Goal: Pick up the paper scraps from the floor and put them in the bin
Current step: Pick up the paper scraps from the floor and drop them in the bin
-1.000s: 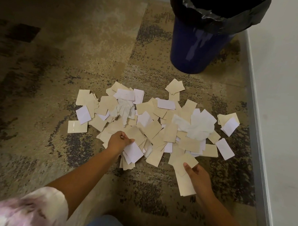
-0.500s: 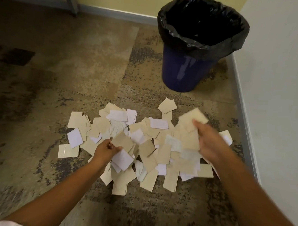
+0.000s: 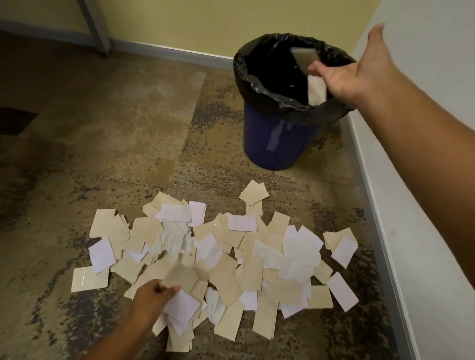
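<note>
A heap of tan and white paper scraps (image 3: 255, 251) lies spread on the patterned carpet. Beyond it stands a blue bin (image 3: 276, 138) lined with a black bag. My right hand (image 3: 355, 65) is stretched over the bin's right rim with fingers spread and nothing in it. Two paper scraps (image 3: 309, 71) hang in the bin's mouth just beside that hand. My left hand (image 3: 155, 293) is low at the near left of the heap and pinches a few tan and white scraps (image 3: 180, 283) between thumb and fingers.
A white wall with a grey baseboard (image 3: 386, 230) runs along the right, close to the bin and the heap. A yellow wall closes the back. A grey furniture leg (image 3: 91, 15) stands at the far left. Bare carpet (image 3: 82, 146) lies to the left.
My right hand lifted its tan scraps from the heap, reached over the bin and let them go. My left hand stayed at the heap holding its scraps. The view tilted upward.
</note>
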A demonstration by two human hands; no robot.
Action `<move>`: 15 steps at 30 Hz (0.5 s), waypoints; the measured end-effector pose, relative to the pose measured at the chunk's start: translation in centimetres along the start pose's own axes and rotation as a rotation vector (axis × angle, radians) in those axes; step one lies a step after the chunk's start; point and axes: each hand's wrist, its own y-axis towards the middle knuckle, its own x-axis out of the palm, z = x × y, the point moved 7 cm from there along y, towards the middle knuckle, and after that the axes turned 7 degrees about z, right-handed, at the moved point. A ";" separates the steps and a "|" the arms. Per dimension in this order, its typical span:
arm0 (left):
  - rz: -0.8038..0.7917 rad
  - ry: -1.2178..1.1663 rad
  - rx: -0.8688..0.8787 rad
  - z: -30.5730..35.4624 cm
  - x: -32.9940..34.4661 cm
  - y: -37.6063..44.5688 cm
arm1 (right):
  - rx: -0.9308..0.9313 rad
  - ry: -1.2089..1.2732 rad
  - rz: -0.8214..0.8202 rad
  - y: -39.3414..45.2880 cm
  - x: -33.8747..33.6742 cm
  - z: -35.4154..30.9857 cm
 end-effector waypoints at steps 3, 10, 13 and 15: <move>-0.007 0.052 0.086 1.4 -0.3 -0.3 | 0.025 -0.296 -0.031 -1.1 -2.3 2.5; -0.060 0.012 0.248 7.4 -2.0 -0.3 | 0.155 -0.943 0.079 -6.7 -17.5 11.1; -0.093 -0.217 0.202 10.7 -2.6 0.0 | 0.393 -1.101 0.236 -9.0 -26.9 16.2; -0.082 -0.340 0.205 14.2 -3.0 0.3 | 0.369 -1.344 0.192 -11.0 -31.8 18.7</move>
